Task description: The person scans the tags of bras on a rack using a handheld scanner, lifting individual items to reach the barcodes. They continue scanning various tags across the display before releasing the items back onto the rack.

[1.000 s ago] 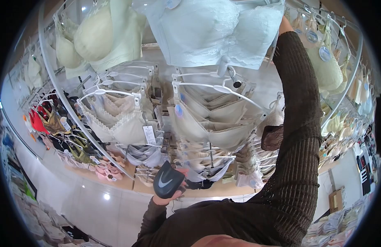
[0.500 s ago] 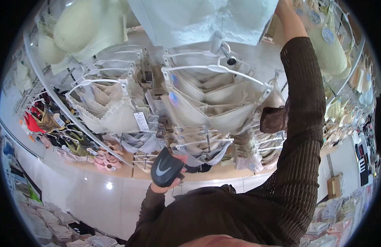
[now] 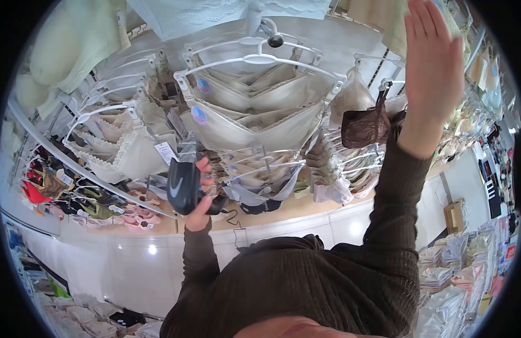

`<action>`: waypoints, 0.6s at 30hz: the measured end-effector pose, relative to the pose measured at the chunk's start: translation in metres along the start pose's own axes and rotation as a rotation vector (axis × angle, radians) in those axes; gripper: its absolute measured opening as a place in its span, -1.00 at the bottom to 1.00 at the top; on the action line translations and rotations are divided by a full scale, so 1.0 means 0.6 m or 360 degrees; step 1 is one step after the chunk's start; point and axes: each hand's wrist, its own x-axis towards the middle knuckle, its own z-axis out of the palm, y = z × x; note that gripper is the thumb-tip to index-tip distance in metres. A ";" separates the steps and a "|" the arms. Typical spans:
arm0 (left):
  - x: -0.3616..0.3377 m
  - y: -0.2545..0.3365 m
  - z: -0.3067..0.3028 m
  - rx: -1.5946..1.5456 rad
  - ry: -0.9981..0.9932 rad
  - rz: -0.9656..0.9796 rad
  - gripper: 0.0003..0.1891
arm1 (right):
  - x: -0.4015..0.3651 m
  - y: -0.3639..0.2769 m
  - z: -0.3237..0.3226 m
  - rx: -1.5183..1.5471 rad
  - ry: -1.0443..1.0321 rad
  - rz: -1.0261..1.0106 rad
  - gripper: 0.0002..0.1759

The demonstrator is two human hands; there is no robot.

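My left hand (image 3: 202,194) is wrapped round a black handheld barcode scanner (image 3: 183,187) with a grey curved mark on its top. A white price tag (image 3: 166,152) on a cream lace-edged bra (image 3: 150,159) hangs just above the scanner. My right hand (image 3: 432,73) is raised at the upper right, fingers stretched out and nothing in it. It overlaps pale hanging garments there, and a brown bra (image 3: 366,127) hangs left of its wrist. Between my hands, cream bras (image 3: 255,127) hang in a row on white hangers (image 3: 260,58).
A pale blue garment (image 3: 226,14) hangs overhead, above a round-ended metal hook (image 3: 275,39). Dark and red bras (image 3: 52,180) hang at the left behind a curved rail (image 3: 74,163). A cardboard box (image 3: 455,217) stands on the right, near stacks of packed garments (image 3: 449,265).
My right hand has come into view from behind the pale blue garment. My left hand has moved left and up with the scanner, which is turned more upright. The view has shifted.
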 end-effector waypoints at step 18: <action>-0.053 -0.032 0.041 -0.0150 -0.0422 -0.0202 -0.45 | -0.354 0.257 -0.243 -0.0443 0.0230 0.0964 -0.24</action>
